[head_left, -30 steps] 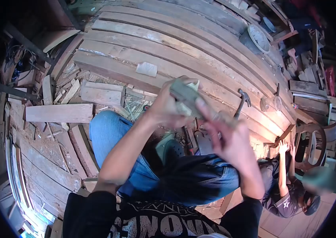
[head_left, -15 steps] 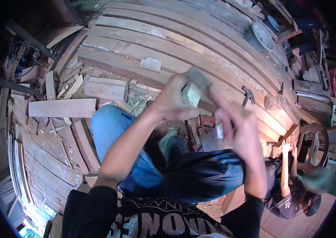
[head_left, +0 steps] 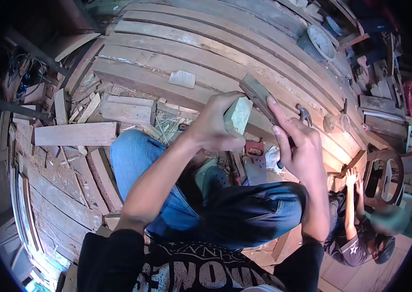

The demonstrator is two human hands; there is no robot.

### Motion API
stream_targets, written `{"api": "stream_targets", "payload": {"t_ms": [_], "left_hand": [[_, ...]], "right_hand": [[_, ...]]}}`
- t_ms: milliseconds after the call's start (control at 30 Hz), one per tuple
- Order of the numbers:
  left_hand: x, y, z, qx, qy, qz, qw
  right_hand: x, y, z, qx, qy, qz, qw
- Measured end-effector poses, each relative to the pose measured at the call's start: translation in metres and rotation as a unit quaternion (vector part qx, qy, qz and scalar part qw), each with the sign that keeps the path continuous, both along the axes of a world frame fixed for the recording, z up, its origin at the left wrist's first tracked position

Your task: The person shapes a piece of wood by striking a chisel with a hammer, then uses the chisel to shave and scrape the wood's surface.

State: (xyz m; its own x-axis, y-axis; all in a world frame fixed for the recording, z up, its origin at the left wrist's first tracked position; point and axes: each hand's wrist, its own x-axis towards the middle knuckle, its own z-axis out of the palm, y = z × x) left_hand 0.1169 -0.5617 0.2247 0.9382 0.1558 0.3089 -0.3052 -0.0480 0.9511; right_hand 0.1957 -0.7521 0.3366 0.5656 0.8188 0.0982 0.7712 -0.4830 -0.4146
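My left hand (head_left: 215,124) is wrapped round a short block (head_left: 239,116) with a pale greenish face, held up above my knee. My right hand (head_left: 296,141) grips a narrow brown wooden piece (head_left: 259,96), with fingers along its lower end. The wooden piece slants up and left, its upper end above and right of the block. A gap shows between the block and most of the wooden piece.
Long planks (head_left: 196,46) lie beyond my hands. A hammer (head_left: 304,115), a red-handled saw (head_left: 254,148), a crumpled paper (head_left: 182,78) and a bucket (head_left: 317,43) are around. Wood offcuts (head_left: 128,109) lie left. Another person (head_left: 357,238) sits at lower right.
The brown wooden piece has moved right, away from the block, and shows more of its length. My right hand is less blurred and slightly farther right. The block's pale face is turned more into view.
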Motion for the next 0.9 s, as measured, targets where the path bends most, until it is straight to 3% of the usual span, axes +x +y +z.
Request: {"api": "stream_targets", "payload": {"t_ms": [33, 67, 100, 167, 233, 300, 333, 367, 433, 467, 500, 567, 600, 700, 733, 767, 833, 867, 900], "left_hand": [[0.0, -0.001, 0.005, 0.013, 0.043, -0.016, 0.999], [-0.001, -0.003, 0.002, 0.06, -0.071, 0.06, 0.994], [0.001, -0.001, -0.004, 0.057, -0.073, 0.063, 0.994], [0.004, 0.002, -0.002, -0.019, 0.011, -0.004, 1.0], [-0.003, -0.006, 0.005, 0.035, 0.007, 0.014, 0.999], [-0.001, -0.009, -0.004, 0.039, -0.057, 0.077, 0.995], [0.001, -0.008, -0.002, -0.114, 0.058, -0.027, 0.991], [0.002, -0.006, -0.001, -0.117, 0.058, -0.028, 0.991], [0.001, 0.0, 0.003, 0.03, -0.015, 0.008, 0.999], [0.003, -0.007, -0.002, -0.009, -0.017, 0.018, 1.0], [0.005, -0.007, -0.004, -0.008, -0.023, 0.014, 1.0], [0.008, -0.002, 0.002, -0.001, -0.09, 0.028, 0.996], [0.003, 0.002, 0.009, 0.096, -0.039, 0.054, 0.993], [-0.004, -0.005, 0.007, 0.001, 0.022, 0.051, 0.998], [-0.012, -0.005, -0.015, 0.072, 0.069, 0.083, 0.992], [-0.002, 0.001, -0.01, 0.072, 0.054, 0.087, 0.992], [0.006, 0.007, -0.003, 0.135, -0.042, 0.052, 0.989], [0.004, 0.007, -0.014, 0.146, -0.116, 0.113, 0.976], [0.002, 0.004, -0.015, 0.149, -0.124, 0.107, 0.975]], "right_hand": [[-0.01, -0.004, 0.0, 0.0, -0.002, -0.005, 1.0], [-0.024, -0.007, 0.002, 0.006, -0.011, 0.053, 0.998], [-0.032, -0.01, 0.002, 0.009, -0.015, 0.112, 0.994], [-0.019, -0.001, 0.001, -0.004, 0.023, 0.104, 0.994], [0.0, 0.001, -0.006, 0.034, 0.036, -0.002, 0.999], [-0.018, -0.006, -0.001, 0.018, 0.023, 0.066, 0.997], [-0.019, -0.003, -0.002, 0.039, 0.019, 0.097, 0.994], [-0.02, -0.002, -0.005, 0.059, 0.021, 0.127, 0.99], [0.002, 0.004, -0.017, 0.087, -0.033, 0.046, 0.995], [0.001, 0.002, -0.003, -0.025, 0.001, -0.009, 1.0], [-0.008, 0.001, -0.005, -0.023, -0.005, -0.014, 1.0], [-0.028, 0.002, -0.013, 0.089, -0.027, 0.14, 0.986], [-0.023, -0.001, -0.001, 0.007, 0.049, 0.131, 0.99], [0.004, 0.004, -0.011, 0.017, -0.015, 0.029, 0.999], [-0.01, 0.003, -0.012, 0.045, -0.011, 0.062, 0.997], [-0.024, 0.006, 0.0, 0.041, 0.044, 0.107, 0.992], [-0.019, 0.007, -0.006, 0.035, 0.015, 0.122, 0.992], [-0.013, 0.006, -0.012, 0.037, 0.01, 0.118, 0.992], [-0.005, 0.006, -0.016, 0.018, -0.029, 0.073, 0.997]]}}
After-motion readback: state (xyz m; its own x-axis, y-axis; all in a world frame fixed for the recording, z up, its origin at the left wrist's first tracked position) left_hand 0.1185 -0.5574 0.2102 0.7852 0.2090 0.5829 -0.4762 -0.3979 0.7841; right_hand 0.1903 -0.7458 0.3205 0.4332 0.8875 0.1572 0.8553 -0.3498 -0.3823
